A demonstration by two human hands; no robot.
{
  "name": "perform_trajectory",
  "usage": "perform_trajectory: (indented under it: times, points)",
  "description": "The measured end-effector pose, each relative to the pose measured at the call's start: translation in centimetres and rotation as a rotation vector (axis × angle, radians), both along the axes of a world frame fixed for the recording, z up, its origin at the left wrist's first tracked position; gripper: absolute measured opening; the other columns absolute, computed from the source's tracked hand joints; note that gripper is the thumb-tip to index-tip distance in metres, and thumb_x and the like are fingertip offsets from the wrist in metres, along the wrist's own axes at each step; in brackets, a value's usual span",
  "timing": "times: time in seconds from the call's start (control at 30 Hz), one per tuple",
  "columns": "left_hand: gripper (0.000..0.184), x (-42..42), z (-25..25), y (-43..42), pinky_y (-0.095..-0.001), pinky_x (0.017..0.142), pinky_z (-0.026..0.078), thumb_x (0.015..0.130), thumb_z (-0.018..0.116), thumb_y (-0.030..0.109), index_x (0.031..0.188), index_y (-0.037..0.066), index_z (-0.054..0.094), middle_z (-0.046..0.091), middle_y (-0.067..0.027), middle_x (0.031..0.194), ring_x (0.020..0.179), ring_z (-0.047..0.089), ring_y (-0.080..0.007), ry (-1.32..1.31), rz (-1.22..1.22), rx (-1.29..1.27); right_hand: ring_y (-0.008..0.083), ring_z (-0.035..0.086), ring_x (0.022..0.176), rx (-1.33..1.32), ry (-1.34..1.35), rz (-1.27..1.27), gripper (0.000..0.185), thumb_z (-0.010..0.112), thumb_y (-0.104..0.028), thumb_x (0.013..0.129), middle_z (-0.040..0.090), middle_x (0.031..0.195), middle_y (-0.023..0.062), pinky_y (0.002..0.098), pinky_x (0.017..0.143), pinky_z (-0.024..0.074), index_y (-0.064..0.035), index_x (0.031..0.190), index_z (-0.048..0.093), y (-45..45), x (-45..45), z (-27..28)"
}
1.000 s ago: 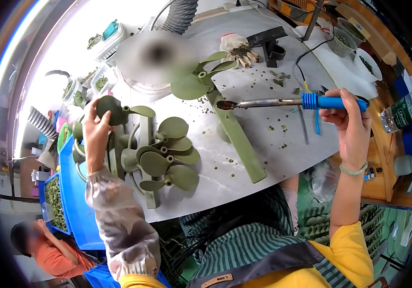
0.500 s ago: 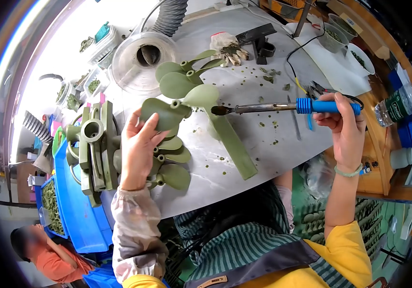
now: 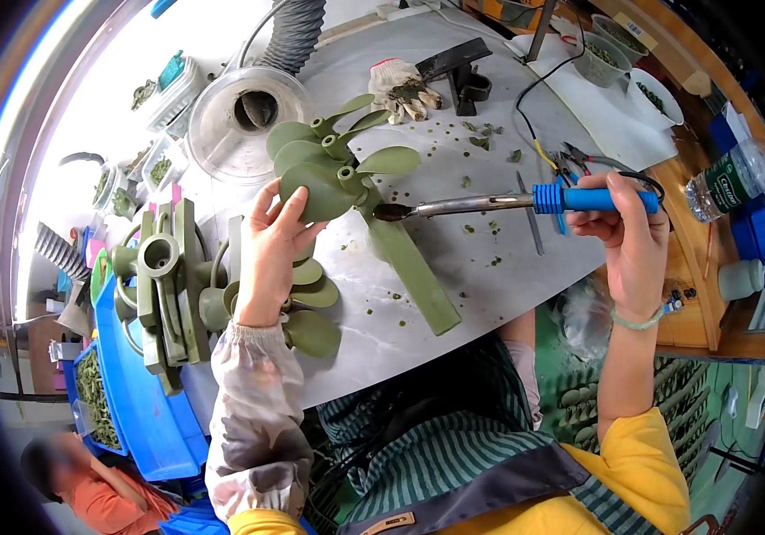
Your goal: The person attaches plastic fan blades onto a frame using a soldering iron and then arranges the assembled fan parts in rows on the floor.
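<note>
My left hand [image 3: 271,250] pinches one blade of a green propeller [image 3: 315,192], fingers closed around the blade's edge. Its other visible blade points up to the right, with a round hub between. A long flat green bar [image 3: 418,281] slants below the propeller, its upper end close to the hub. In my right hand [image 3: 636,241] is a soldering iron [image 3: 596,199], gripped by its blue handle. The dark spoon-like tip is at the bar's upper end, near the hub; contact is unclear. More green propellers [image 3: 315,330] lie below my left hand, and others [image 3: 293,143] above it.
Left of my hand stands a green moulded assembly [image 3: 164,294] beside a blue bin [image 3: 146,392]. A clear round container [image 3: 208,134], a stained glove [image 3: 396,85] and a black bracket [image 3: 467,85] are farther back. Pliers [image 3: 569,165] and a bottle [image 3: 725,192] lie right. Another person sits lower left.
The held propeller has turned, so its second blade now points up right, clear of the bar. The iron's tip has come to the bar's upper end. The whole view has shifted slightly.
</note>
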State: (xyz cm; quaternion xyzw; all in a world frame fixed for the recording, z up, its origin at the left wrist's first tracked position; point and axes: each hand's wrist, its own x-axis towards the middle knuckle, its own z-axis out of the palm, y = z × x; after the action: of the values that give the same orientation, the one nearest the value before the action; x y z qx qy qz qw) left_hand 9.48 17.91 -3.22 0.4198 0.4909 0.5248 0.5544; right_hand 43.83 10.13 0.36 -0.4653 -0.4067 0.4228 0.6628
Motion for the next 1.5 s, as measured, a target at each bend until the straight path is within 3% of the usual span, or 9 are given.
perform_trajectory:
  times: [0.33, 0.63, 1.03, 1.5]
  points:
    - [0.027, -1.2, 0.1, 1.1, -0.0207, 0.068, 0.054, 0.092, 0.064, 0.014, 0.117, 0.007, 0.060, 0.067, -0.0041, 0.101, 0.084, 0.066, -0.0092, 0.068, -0.007, -0.059, 0.0184, 0.069, 0.067, -0.010, 0.002, 0.019, 0.028, 0.056, -0.021, 0.095, 0.069, 0.082, 0.0125, 0.0266, 0.061, 0.0581, 0.0051, 0.094, 0.066, 0.1, -0.1, -0.3]
    - [0.026, -1.3, -1.0, 2.1, -0.0204, 0.067, 0.053, 0.093, 0.063, 0.014, 0.115, 0.001, 0.060, 0.068, -0.0045, 0.099, 0.083, 0.066, -0.0088, -0.036, -0.018, -0.001, 0.0195, 0.069, 0.067, 0.026, 0.007, 0.018, 0.028, 0.056, -0.021, 0.095, 0.069, 0.083, 0.0128, 0.0279, 0.062, 0.0581, 0.0054, 0.095, 0.066, 0.2, -0.5, -0.5]
    - [0.016, -1.2, -0.9, 2.0, -0.0181, 0.066, 0.053, 0.094, 0.059, 0.013, 0.108, 0.004, 0.062, 0.069, -0.0034, 0.096, 0.081, 0.067, -0.0082, -0.019, -0.030, 0.002, 0.0199, 0.069, 0.072, 0.063, 0.030, 0.049, 0.027, 0.054, -0.018, 0.096, 0.068, 0.086, 0.0126, 0.0306, 0.066, 0.0589, 0.0060, 0.098, 0.066, 0.7, -2.7, -2.4]
    - [0.023, -0.8, -1.1, 1.7, -0.0186, 0.062, 0.054, 0.092, 0.063, 0.013, 0.112, 0.001, 0.061, 0.068, -0.0053, 0.095, 0.078, 0.067, -0.0088, 0.008, 0.040, 0.007, 0.0203, 0.068, 0.074, 0.117, 0.067, 0.065, 0.026, 0.051, -0.015, 0.097, 0.067, 0.087, 0.0135, 0.0315, 0.069, 0.0587, 0.0073, 0.097, 0.065, 1.1, -4.7, -4.3]
